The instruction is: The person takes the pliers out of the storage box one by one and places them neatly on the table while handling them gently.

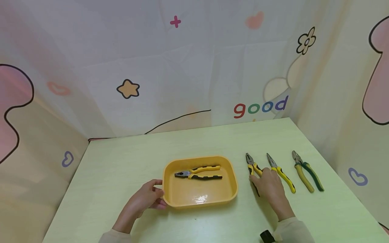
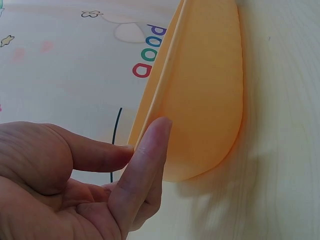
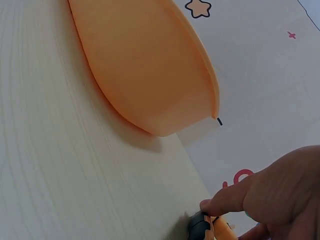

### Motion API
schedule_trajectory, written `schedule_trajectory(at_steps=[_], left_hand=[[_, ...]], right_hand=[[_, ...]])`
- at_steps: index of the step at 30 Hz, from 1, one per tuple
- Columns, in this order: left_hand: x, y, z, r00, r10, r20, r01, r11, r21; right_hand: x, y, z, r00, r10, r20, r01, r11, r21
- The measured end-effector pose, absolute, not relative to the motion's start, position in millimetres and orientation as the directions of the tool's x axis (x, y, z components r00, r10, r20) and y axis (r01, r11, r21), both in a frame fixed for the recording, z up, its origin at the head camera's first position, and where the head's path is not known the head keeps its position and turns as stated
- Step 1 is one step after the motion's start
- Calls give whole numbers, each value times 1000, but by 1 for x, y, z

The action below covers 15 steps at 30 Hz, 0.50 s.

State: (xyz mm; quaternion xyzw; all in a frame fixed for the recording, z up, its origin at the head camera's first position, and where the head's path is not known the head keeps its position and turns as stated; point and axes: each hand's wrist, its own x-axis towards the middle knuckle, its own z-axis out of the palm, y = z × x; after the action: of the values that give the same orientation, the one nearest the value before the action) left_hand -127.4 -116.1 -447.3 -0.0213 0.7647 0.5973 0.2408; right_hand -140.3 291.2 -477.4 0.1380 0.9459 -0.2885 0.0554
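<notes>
Pinching rim at left end of tray (image 1: 186,193) with left hand (image 1: 146,197), closed down to the thin edge. Gripping pliers (image 1: 250,165) by the handles with right hand (image 1: 269,186), thumb on one handle, spread about to the width of both; can't make out exact finger wrap, mostly hidden. Find pliers on table (image 1: 100,168), just right of tray, nose pointing away. Note tray pliers (image 1: 190,174) inside tray; needle-nose (image 1: 286,180) partly hidden by right hand, can't make out if touching; green pliers (image 1: 299,164) farther right.

Probably best to squeeze both handles together before lifting, to stop swing at pivot. Take hold nearer the pivot than the ends; might droop nose-first otherwise. Lift straight up, without dragging needle-nose along. Use a light left pinch, just steadying tray, not tipping it.
</notes>
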Motion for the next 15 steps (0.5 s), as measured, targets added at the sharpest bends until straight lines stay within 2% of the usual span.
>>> schedule_trajectory(at_steps=[15], left_hand=[[-126,-117,-444,-883,260,-389,-318,276,907]], right_hand=[[-138,293,-480,-963,219,-154,267,825,-499]])
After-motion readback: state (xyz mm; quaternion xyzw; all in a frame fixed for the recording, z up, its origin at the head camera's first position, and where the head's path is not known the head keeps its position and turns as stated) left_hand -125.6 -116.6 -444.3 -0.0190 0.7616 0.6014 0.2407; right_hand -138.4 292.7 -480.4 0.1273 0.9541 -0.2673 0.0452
